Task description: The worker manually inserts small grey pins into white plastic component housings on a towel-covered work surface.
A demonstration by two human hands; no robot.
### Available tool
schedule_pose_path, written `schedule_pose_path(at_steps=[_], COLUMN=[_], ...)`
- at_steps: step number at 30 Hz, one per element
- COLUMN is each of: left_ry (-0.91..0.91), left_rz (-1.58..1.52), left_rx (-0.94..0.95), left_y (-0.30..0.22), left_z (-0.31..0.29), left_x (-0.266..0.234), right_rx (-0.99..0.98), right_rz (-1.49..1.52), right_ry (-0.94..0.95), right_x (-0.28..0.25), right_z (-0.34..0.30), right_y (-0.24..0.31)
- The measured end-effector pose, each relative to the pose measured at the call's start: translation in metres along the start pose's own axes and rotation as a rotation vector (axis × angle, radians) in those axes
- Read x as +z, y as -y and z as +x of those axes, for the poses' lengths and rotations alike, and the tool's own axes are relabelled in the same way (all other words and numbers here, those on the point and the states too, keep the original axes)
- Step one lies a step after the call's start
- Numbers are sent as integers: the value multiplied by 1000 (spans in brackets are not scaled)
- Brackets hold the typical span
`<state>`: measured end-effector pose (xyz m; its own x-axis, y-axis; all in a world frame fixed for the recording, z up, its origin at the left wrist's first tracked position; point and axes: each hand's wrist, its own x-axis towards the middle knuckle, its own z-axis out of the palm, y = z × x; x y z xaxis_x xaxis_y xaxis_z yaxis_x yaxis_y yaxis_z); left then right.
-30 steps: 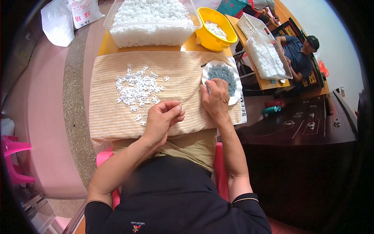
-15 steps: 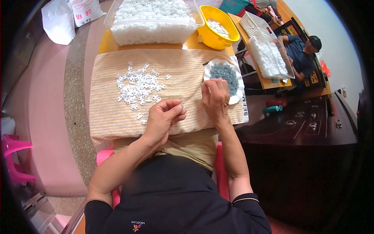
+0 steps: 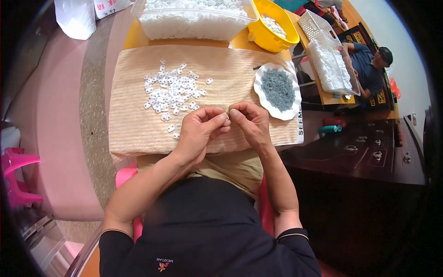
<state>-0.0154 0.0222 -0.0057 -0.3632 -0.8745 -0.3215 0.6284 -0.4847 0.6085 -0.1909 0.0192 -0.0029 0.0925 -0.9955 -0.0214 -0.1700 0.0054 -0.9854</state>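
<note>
My left hand (image 3: 197, 130) is closed in a pinch, with a bit of a small white piece (image 3: 227, 117) showing at its fingertips. Thumb and forefinger of my right hand (image 3: 254, 123) are pressed together right beside it; what they hold is too small to name. Both hands are over the near part of a striped beige towel (image 3: 134, 124). Beyond my left hand lies a loose heap of small white plastic pieces with two holes (image 3: 171, 90). A white scalloped plate (image 3: 295, 104) with many tiny grey-blue pieces (image 3: 278, 88) stands past my right hand.
At the back stand a clear bin (image 3: 198, 28) of white pieces and a yellow basin (image 3: 270, 40). To the right, a person (image 3: 369, 64) sits by another table with a filled clear box (image 3: 330, 69). A dark cabinet (image 3: 355, 147) adjoins; a pink stool (image 3: 20, 175) is far left.
My right hand has left the plate of grey-blue pieces and come in to meet my left hand's fingertips. The whole view has shifted slightly.
</note>
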Motion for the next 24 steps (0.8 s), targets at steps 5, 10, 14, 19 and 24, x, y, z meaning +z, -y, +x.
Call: schedule_pose_path(at_steps=[5, 10, 14, 19, 24], left_ry=[5, 15, 12, 17, 12], left_rz=[-24, -32, -32, -34, -29], left_rx=[-8, -17, -22, -34, -36], left_y=[0, 1, 1, 2, 2], left_z=[0, 0, 1, 1, 1], left_x=[0, -1, -1, -2, -3], right_rx=[25, 41, 44, 51, 35], right_rz=[126, 183, 197, 219, 183], right_ry=[34, 12, 12, 41, 40], right_x=[2, 5, 5, 5, 5], right_z=[0, -2, -2, -3, -3], right_y=[-3, -5, -6, -5, -3])
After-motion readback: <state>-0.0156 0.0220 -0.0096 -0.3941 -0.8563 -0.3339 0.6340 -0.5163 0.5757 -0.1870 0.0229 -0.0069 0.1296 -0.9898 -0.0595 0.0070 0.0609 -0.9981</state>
